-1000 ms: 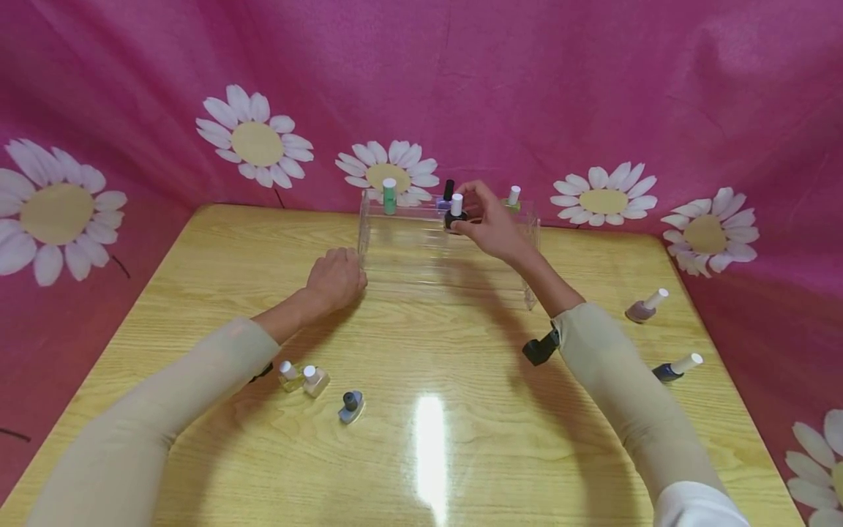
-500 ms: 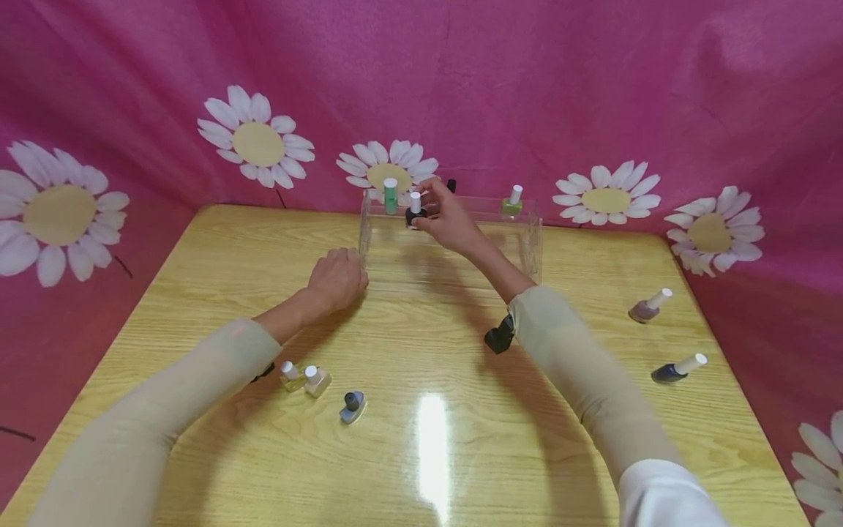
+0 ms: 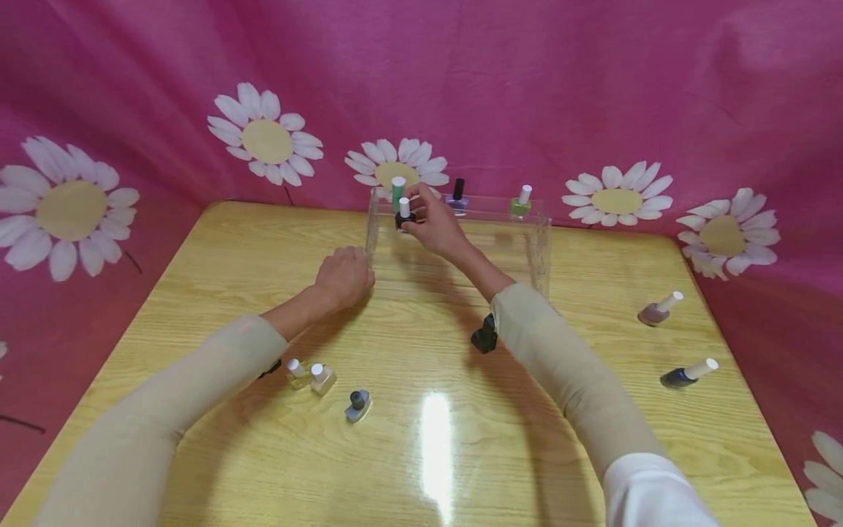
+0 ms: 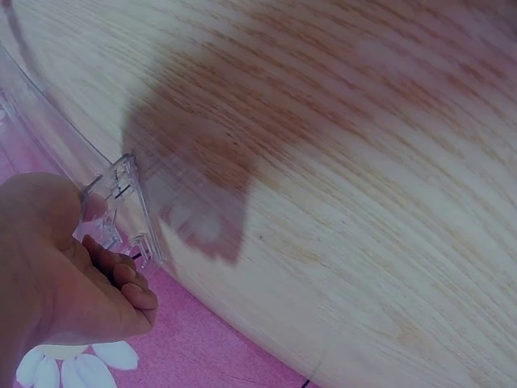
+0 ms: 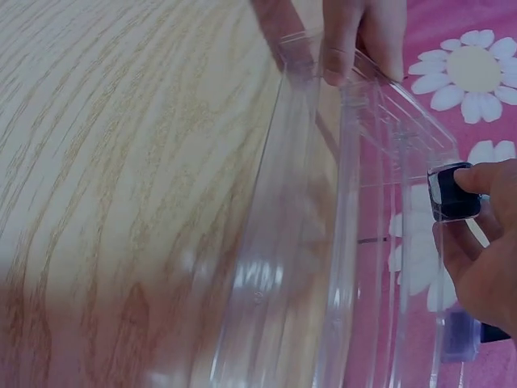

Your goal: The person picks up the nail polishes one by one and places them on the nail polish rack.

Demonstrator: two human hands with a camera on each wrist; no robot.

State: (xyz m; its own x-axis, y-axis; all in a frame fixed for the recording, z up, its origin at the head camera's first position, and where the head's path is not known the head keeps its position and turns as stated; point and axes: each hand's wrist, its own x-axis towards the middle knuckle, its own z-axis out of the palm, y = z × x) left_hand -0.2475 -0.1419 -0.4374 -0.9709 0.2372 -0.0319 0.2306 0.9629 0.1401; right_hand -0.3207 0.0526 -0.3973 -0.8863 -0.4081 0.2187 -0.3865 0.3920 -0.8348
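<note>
- Pink cloth (image 3: 500, 88) printed with daisies hangs behind the worktop (image 3: 487, 432).
- On the worktop's far part stands a clear stepped rack (image 3: 487, 218).
- Left hand (image 3: 345, 278): its grip is curled on the rack's left end; the right wrist view shows digits over that end, which the head view hides.
- Right hand (image 3: 437, 223): its grip pinches the dark bottle (image 3: 404, 218) at the rack's top step, near the left end; contact with the rack cannot be told.
- That bottle partly blocks the green bottle (image 3: 398, 194) in the head view, where its white cap shows; the right wrist view shows its glass base.
- Along the top step: violet bottle (image 3: 456, 202), lime bottle (image 3: 520, 206).
- Worktop right: mauve bottle (image 3: 654, 314), navy bottle (image 3: 680, 378).
- Near the left sleeve (image 3: 217, 373): yellow bottle (image 3: 301, 378), beige bottle (image 3: 323, 381), grey bottle (image 3: 358, 408).
</note>
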